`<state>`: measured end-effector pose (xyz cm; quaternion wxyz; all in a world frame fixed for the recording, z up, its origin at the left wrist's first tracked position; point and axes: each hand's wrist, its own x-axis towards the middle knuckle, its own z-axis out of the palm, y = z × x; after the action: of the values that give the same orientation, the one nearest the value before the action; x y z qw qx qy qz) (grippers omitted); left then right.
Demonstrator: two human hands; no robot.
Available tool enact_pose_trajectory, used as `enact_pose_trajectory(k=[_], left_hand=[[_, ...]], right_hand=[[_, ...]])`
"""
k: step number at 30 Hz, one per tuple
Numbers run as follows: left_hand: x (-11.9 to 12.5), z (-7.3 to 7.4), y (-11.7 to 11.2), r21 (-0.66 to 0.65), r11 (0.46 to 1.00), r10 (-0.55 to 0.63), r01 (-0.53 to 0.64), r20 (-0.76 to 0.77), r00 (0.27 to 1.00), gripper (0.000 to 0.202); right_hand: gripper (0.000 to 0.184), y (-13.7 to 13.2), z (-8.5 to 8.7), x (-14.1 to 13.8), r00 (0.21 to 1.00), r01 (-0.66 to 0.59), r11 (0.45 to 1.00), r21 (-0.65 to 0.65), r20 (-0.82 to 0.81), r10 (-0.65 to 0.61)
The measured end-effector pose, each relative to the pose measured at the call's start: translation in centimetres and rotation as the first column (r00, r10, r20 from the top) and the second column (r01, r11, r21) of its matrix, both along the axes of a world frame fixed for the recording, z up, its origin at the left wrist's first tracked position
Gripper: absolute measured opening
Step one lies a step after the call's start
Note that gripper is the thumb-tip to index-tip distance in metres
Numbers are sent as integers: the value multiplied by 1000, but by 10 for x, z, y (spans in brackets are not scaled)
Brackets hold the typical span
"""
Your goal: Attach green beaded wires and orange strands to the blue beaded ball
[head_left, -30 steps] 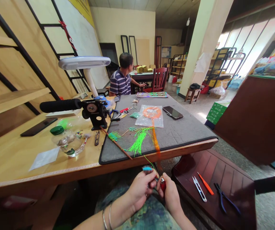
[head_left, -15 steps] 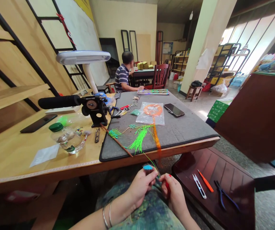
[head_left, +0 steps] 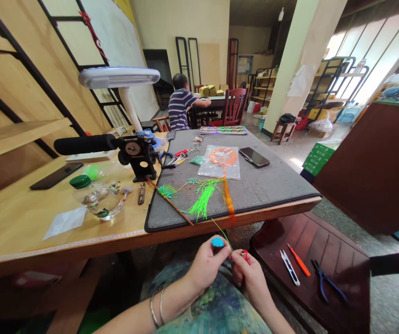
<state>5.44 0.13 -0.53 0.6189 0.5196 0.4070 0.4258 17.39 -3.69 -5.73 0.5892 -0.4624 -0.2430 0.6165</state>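
My left hand [head_left: 204, 265] pinches a formed blue cluster [head_left: 217, 242]; my right hand [head_left: 250, 272] grips a red lighter [head_left: 244, 253]; green strands [head_left: 202, 199] lie seemingly unworked

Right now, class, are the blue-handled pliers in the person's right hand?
No, the blue-handled pliers lie on the dark wooden seat, apart from the right hand.

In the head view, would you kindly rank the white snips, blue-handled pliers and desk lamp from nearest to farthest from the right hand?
From the right hand:
1. White snips, right, on the seat.
2. Blue-handled pliers, farther right, same seat.
3. Desk lamp, back left.
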Motion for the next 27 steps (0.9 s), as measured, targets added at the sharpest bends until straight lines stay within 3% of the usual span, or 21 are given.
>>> enact_pose_trajectory(k=[9,19,27], left_hand=[[-4,-2,0,-41,995,-88,89,10,996,26],[-3,-2,-1,-46,998,-47,46,-26,999,33],[-4,-11,2,-325,944,-58,65,33,998,43]], right_hand=[[51,-1,2,0,1000,-19,1000,-11,-20,19],[50,-3,3,0,999,-20,999,-39,-30,19],[46,-4,-4,2,999,0,1000,20,-45,1]])
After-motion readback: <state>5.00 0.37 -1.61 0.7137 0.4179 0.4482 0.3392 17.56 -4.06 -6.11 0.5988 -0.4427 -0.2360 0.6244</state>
